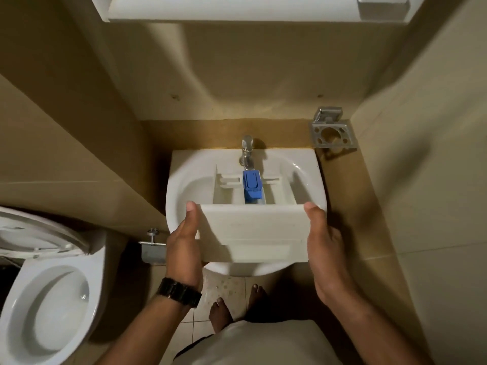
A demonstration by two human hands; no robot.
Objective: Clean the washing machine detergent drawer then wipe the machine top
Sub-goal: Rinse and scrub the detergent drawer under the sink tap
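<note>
Detergent drawer held level over the sink, front panel toward us, blue insert beyond our thumbs, under the faucet. Left hand and right hand clamp its two ends: thumbs on the top edge, fingers curled beneath, out of view. Risks, as we judge them: wet plastic could slip from this end-only grip and strike the basin; the insert could drop out if we tilt; water hitting the compartments may splash toward the toilet.

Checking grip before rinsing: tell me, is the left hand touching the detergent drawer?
Touching. The head view shows the left hand gripping the detergent drawer front's left end.
</note>
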